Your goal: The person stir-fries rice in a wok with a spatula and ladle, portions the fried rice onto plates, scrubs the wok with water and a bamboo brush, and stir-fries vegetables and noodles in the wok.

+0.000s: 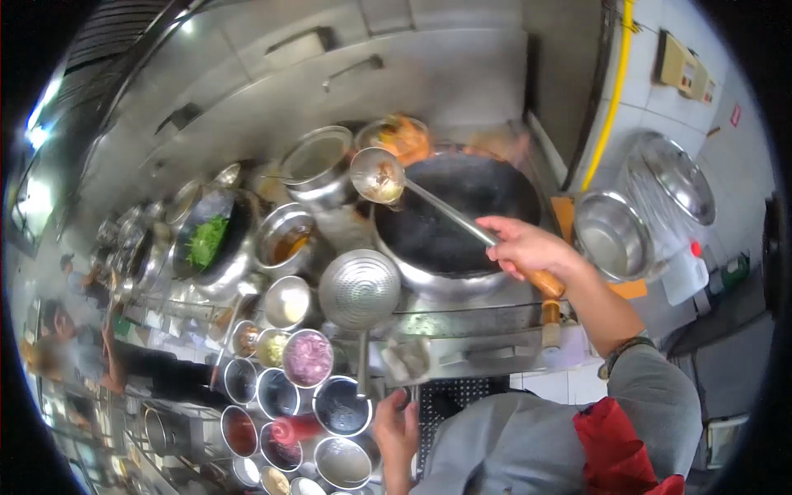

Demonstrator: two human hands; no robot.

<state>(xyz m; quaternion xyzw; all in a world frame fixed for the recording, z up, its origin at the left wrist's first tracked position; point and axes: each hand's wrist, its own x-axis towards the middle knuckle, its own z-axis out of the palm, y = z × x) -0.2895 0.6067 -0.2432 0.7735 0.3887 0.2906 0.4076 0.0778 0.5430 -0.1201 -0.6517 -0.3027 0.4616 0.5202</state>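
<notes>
My right hand [532,252] is wrapped round the wooden handle of a long metal ladle [378,175]. The ladle's bowl, with brownish residue in it, is above the left rim of a large dark wok [462,214]. Low in the view, my left hand [397,433] holds nothing, its fingers apart, beside a bowl of dark liquid [343,406]. A perforated skimmer [360,289] lies left of the wok, its handle pointing toward my left hand. Behind the wok is a bowl of orange food [404,140].
Seasoning bowls, one with chopped purple onion [308,358], crowd the lower left, with a red bottle [295,429]. Another wok holds greens [206,242]. A metal pot [612,235] and white jug [685,272] are at right. Other people [74,346] stand far left.
</notes>
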